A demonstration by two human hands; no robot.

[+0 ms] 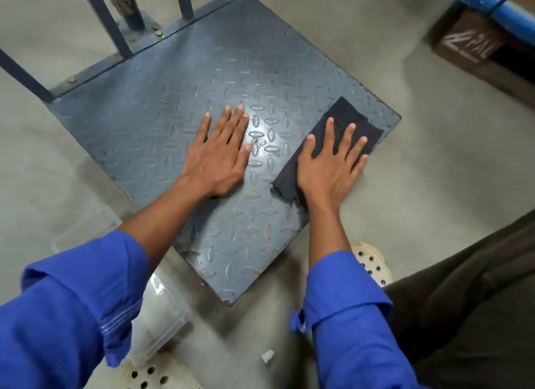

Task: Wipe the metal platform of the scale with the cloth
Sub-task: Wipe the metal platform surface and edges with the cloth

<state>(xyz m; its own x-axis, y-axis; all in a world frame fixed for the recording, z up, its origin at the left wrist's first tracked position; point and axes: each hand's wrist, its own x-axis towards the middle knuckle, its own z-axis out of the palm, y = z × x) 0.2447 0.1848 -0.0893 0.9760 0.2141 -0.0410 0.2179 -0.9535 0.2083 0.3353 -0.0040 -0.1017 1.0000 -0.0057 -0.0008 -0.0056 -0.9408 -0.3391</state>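
The scale's metal platform (185,99) is a blue-grey square of tread plate lying on the concrete floor, one corner toward me. A dark cloth (341,119) lies flat on its right side near the right edge. My right hand (327,168) presses flat on the cloth with fingers spread, palm down. My left hand (220,154) rests flat on the bare plate near the middle, fingers apart, holding nothing. Both arms wear blue sleeves.
The scale's blue upright bars (101,18) rise at the platform's far edge. A clear plastic container (162,316) sits by the near corner. Cream perforated footwear (372,262) shows at the right. A brown box (474,47) and blue pipe (492,6) stand at far right.
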